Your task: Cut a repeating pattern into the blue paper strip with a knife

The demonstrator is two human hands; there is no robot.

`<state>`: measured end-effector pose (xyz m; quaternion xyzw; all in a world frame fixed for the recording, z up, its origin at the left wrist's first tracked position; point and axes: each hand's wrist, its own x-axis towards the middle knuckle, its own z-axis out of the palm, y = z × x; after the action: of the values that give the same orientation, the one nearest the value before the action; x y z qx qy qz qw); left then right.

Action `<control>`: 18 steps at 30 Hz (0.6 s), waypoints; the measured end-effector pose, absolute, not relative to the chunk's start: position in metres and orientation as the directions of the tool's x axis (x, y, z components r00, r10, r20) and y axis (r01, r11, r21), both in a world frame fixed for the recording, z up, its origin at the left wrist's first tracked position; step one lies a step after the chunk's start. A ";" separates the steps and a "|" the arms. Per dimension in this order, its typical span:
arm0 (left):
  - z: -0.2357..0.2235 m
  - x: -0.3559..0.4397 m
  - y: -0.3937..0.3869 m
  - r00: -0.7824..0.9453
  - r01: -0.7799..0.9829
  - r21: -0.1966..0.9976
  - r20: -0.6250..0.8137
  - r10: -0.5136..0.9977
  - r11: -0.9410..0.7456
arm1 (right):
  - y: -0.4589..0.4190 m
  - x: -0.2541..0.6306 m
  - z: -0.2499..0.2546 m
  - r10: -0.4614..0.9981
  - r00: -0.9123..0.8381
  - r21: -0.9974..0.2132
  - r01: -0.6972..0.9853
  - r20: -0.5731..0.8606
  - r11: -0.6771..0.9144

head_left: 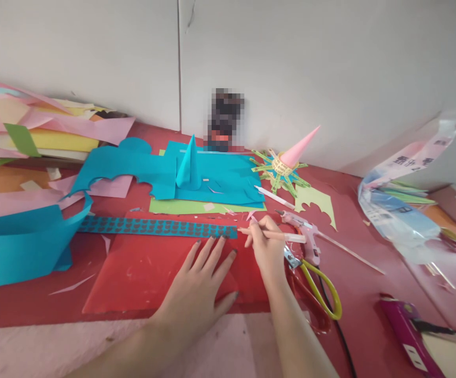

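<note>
My right hand [267,247] is closed around a marker pen [286,236], its tip at the right end of a blue paper strip [160,227]. Rows of dark curved marks cover the strip, which lies across a red sheet [145,273]. My left hand [200,278] rests flat with fingers spread, fingertips at the strip's lower edge. Beyond the strip, a blue paper cone [189,168] stands on blue sheets [228,176]. A white pen [275,197] lies past my right hand. Beside that hand are scissors with yellow handles [322,289] and a pink glue gun [304,233].
Paper scraps [54,126] pile up at the left, behind a curled blue paper band [19,244]. A pink cone on a clothespin ring [285,165] stands at the back. A plastic bag [396,210] and a purple power strip [404,331] are on the right.
</note>
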<state>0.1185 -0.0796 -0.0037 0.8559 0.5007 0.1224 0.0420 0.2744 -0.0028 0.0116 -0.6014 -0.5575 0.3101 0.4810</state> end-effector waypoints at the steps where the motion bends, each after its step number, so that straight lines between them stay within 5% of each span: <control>1: -0.004 0.119 -0.080 0.470 0.846 0.194 0.170 0.866 -0.497 | -0.003 0.274 0.012 0.969 0.191 -0.924 0.374 0.159 0.078; 18: -0.005 0.119 -0.079 0.468 0.845 0.197 0.177 0.866 -0.497 | -0.004 0.274 0.014 0.973 0.172 -0.933 0.349 0.151 0.084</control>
<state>0.1186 -0.0793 -0.0052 0.8558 0.4997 0.1274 0.0409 0.2737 -0.0036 0.0136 -0.5944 -0.5562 0.3238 0.4822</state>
